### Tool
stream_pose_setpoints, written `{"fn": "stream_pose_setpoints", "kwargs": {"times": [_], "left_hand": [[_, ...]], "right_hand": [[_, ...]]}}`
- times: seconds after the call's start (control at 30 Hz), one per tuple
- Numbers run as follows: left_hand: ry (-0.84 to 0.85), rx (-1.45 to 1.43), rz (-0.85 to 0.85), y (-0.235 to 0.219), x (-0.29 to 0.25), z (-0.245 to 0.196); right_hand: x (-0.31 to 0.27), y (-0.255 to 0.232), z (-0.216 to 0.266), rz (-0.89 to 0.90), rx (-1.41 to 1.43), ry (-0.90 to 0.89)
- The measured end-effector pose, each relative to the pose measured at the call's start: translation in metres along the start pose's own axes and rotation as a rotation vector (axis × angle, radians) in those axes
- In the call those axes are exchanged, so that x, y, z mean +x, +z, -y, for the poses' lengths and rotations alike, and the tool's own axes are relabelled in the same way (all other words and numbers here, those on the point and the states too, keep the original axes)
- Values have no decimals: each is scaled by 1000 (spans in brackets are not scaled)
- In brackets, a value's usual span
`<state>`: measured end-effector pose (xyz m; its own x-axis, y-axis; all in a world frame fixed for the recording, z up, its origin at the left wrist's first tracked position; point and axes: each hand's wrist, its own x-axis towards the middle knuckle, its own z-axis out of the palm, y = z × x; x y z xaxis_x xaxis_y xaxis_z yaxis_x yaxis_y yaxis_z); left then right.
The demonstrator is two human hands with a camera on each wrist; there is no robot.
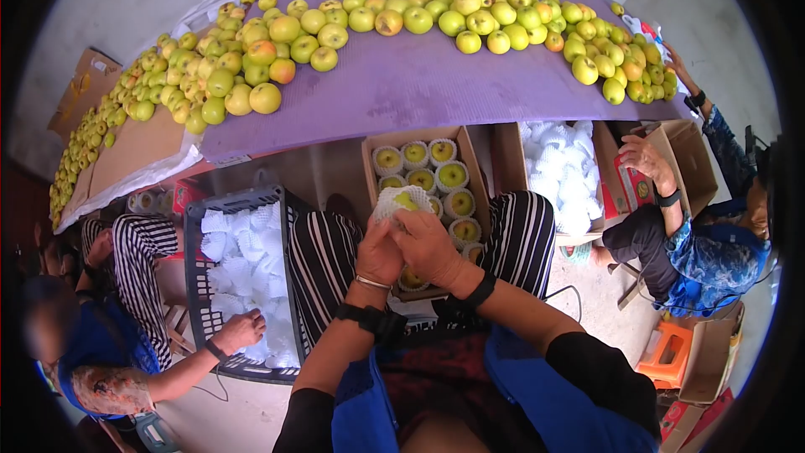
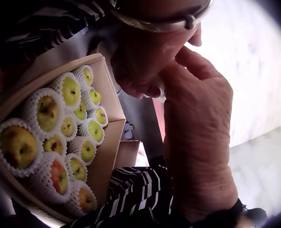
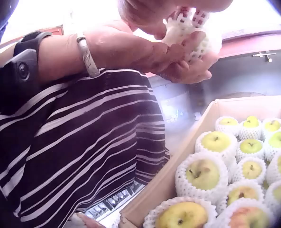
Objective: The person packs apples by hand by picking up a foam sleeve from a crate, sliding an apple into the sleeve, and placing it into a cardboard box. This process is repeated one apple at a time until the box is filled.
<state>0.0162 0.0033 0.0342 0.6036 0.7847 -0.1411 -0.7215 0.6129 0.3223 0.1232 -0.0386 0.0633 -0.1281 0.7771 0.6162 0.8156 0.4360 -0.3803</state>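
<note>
A yellow-green apple in a white foam net [image 1: 404, 200] is held between both hands over an open carton. The left hand [image 1: 379, 253], with a bracelet at its wrist, cups the net from below; in the right wrist view its fingers curl round the white mesh [image 3: 204, 40]. From the other side the right hand [image 1: 429, 245] pinches the net's edge, and in the left wrist view the back of this hand [image 2: 197, 128] hides the apple. Beneath them, the carton [image 3: 273, 105] holds several netted apples [image 2: 48, 113], stems mostly up.
Loose apples [image 1: 331, 35] lie across a purple-covered table [image 1: 352, 101]. A black crate [image 1: 194, 285] of foam nets [image 1: 251, 264] stands at the left, another box of nets [image 1: 560, 172] at the right. People sit on both sides; one's hand [image 1: 239, 331] reaches into the crate.
</note>
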Motion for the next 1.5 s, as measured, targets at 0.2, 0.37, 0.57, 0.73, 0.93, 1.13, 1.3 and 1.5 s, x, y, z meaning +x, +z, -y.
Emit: {"fn": "stream_pose_setpoints", "kwargs": {"times": [0.2,0.37,0.57,0.73,0.93,1.13,1.3,1.5], "left_hand": [[22,-129,-110,-16,5,1],[-13,-43,-12,-9,3,2],[-74,98,-19,-7,3,9],[-90,124,-63,4,0,9],[5,358,26,6,2,9],[-2,258,-12,3,3,8],[-159,268,-5,1,2,8],[-83,152,-65,1,4,8]], "right_hand": [[-9,-7,-9,2,418,50],[2,-24,-4,-238,305,399],[-1,-16,-18,-211,277,346],[-13,0,-40,-198,479,451],[-11,-5,-49,-298,1393,1162],[-15,0,-51,-124,1097,1170],[-14,3,-50,-269,1253,1251],[-17,2,-49,-169,1277,1166]]}}
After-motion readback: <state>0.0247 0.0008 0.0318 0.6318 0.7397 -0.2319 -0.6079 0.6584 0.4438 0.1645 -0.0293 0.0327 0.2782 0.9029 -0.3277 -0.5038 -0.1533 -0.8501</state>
